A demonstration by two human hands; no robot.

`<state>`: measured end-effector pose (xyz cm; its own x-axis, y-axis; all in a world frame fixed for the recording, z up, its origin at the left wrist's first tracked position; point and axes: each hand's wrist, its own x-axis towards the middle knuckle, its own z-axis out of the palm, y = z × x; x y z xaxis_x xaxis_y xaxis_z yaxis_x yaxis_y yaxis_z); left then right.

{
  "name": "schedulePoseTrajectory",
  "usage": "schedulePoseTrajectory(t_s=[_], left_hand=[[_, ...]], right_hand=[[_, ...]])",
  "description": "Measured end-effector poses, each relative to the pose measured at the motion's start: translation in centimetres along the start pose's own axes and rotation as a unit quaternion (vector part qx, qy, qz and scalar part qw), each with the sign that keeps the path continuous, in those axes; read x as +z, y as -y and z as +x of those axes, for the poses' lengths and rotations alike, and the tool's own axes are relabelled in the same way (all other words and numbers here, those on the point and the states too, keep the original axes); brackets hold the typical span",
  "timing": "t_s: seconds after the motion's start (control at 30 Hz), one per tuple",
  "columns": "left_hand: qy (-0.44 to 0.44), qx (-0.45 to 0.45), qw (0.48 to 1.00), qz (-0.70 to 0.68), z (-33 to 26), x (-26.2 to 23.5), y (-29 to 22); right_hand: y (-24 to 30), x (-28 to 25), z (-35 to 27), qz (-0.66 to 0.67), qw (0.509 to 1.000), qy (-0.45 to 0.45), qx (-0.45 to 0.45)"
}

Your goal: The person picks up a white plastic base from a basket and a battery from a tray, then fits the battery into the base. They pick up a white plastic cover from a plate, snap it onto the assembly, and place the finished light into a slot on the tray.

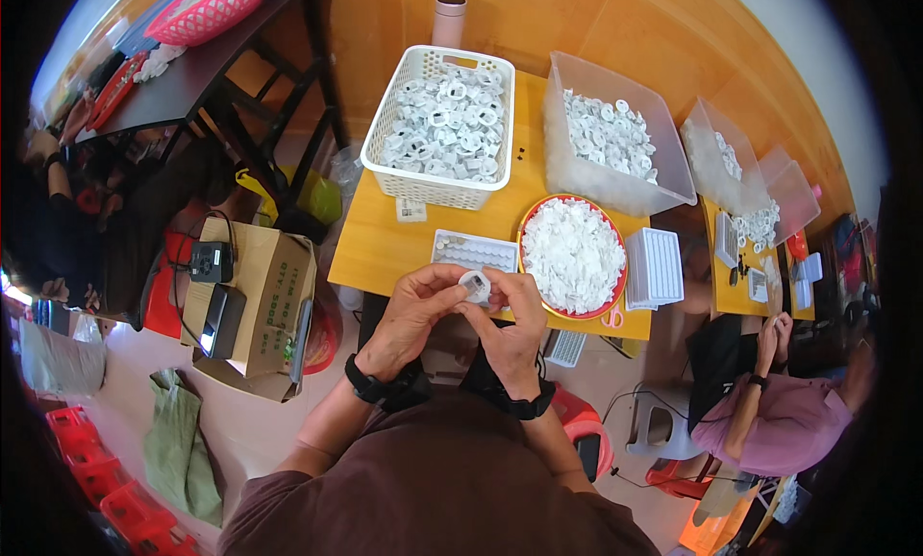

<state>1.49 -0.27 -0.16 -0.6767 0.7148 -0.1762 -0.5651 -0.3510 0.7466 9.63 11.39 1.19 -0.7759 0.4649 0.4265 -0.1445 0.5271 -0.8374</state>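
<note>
A small round white plastic part (476, 285) with a dark rectangular window is held up between both hands at the table's near edge. My left hand (413, 316) pinches its left side between thumb and fingers. My right hand (510, 327) grips its right side the same way. Just beyond the fingers lies a white compartment tray (500, 253) with a few small round pieces in it. To the right of the hands, a red-rimmed round tray (522, 258) is heaped with small white pieces (574, 253).
A white basket (437, 186) of similar round parts stands at the back left of the yellow table (370, 239), with a clear bin (615, 186) beside it. Stacked white trays (656, 268) and pink scissors (613, 316) lie right. A cardboard box (260, 296) stands left. Co-workers sit on both sides.
</note>
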Motion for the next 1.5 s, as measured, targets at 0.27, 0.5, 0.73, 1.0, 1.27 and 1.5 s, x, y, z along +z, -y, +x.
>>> schedulePoseTrajectory(t_s=[0.27, 0.5, 0.73, 1.0, 1.27, 1.5], left_hand=[[0.040, -0.046, 0.998, -0.028, -0.8, -1.7, 0.2], [0.092, -0.191, 0.977, -0.015, -2.3, -4.4, 1.8], [0.056, -0.183, 0.981, -0.045, -2.5, -5.3, 2.8], [0.026, -0.102, 0.991, -0.078, -1.8, -5.4, 2.1], [0.013, -0.092, 0.991, -0.093, -0.6, -6.0, 3.2], [0.014, -0.105, 0.989, -0.103, -0.1, -6.2, 3.4]], right_hand=[[-0.2, -1.5, -0.2, -0.014, 0.989, 0.126, -0.071], [-1.6, -2.7, -2.4, 0.028, 0.959, 0.281, -0.004], [-2.3, -2.3, -1.3, 0.076, 0.974, 0.195, 0.082], [-5.3, 2.0, 4.2, -0.192, 0.967, 0.134, -0.099], [-6.9, 3.5, 3.7, -0.270, 0.914, 0.259, -0.159], [-6.5, 1.4, 3.1, -0.297, 0.891, 0.296, -0.176]])
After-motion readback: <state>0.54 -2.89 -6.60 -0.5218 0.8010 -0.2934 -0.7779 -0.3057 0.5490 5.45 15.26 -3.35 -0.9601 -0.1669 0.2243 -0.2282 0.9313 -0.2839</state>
